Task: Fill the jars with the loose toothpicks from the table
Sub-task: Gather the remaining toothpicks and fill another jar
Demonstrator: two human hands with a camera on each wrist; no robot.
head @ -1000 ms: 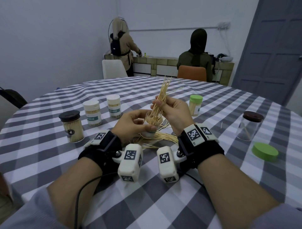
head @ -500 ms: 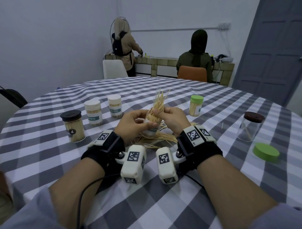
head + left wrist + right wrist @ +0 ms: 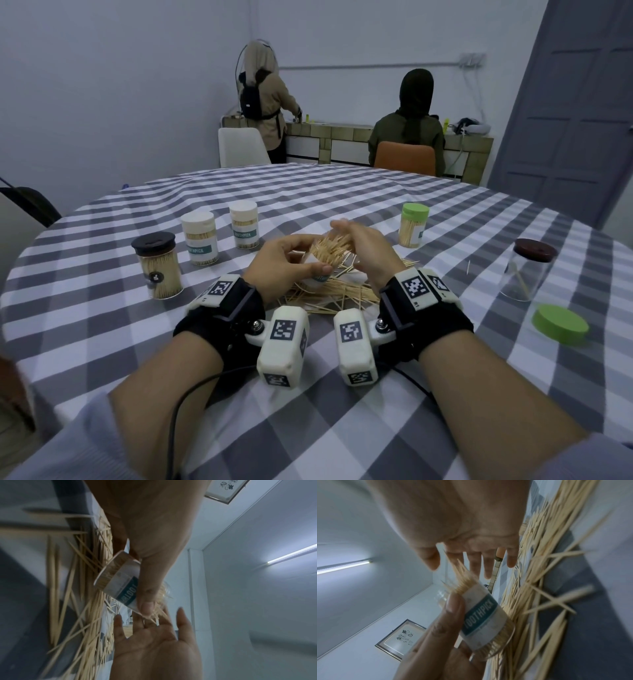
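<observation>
Left hand gripping tilted jar, right hand flat-fingered and empty against protruding toothpicks: risk of spilling onto table.

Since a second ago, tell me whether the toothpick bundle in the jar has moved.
Yes. The toothpick bundle has sunk into the held jar; its tips, once above the green-lidded jar, now sit lower.

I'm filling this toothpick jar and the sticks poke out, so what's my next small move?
Probably press the open right hand onto the toothpick tips: they jut past the mouth of the tilted jar that the left hand grips.
</observation>
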